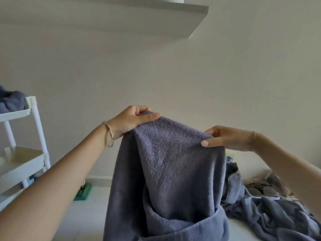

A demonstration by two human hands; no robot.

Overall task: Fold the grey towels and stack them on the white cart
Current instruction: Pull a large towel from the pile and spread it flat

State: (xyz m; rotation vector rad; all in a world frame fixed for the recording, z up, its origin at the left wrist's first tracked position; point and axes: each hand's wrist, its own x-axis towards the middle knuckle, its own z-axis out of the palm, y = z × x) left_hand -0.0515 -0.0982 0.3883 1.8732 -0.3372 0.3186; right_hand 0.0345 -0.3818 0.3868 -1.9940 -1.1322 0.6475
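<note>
- A grey towel (pixel 173 162) is held up in the air before the wall, its lower part hanging down in loose folds to the bottom of the view.
- The top edge is pinched near one end by the left hand (pixel 132 121), thumb laid over the cloth and fingers curled behind it.
- The other end is pinched by the right hand (pixel 227 139) between thumb and fingers; both hands are closed on the towel.
- The hands should be drawn apart until the top edge is taut and level; the left hand is held higher at present.
- The corners should be found and matched before any fold is made, since the cloth is bunched between the hands.
- More towels (pixel 278 211) lie heaped at the lower right, on a surface that cannot be made out.
- The white cart (pixel 34 122) stands at the left; grey cloth (pixel 12 101), apparently towels, already rests on its top tray.
</note>
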